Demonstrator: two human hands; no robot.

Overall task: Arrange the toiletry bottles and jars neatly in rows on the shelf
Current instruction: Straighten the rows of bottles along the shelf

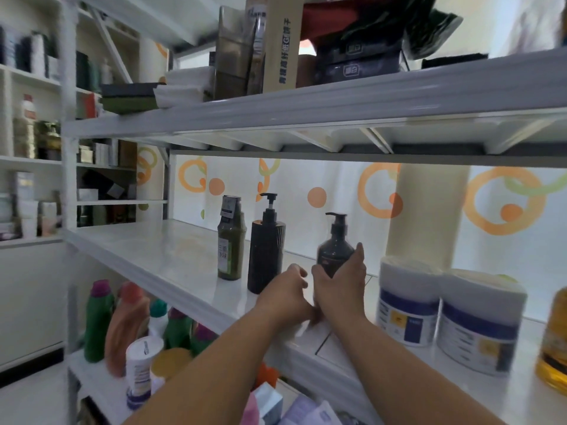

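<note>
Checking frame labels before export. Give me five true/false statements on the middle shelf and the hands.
1. The right hand grips the dark pump bottle. True.
2. The green bottle lies on its side. False: it stands upright.
3. The black ribbed pump bottle stands between the green bottle and the dark pump bottle. True.
4. The white jars are stacked one on the other. False: they stand side by side on the shelf, right of the hands.
5. The left hand holds the green bottle. False: it is by the black ribbed pump bottle's base, apart from the green bottle.
</note>
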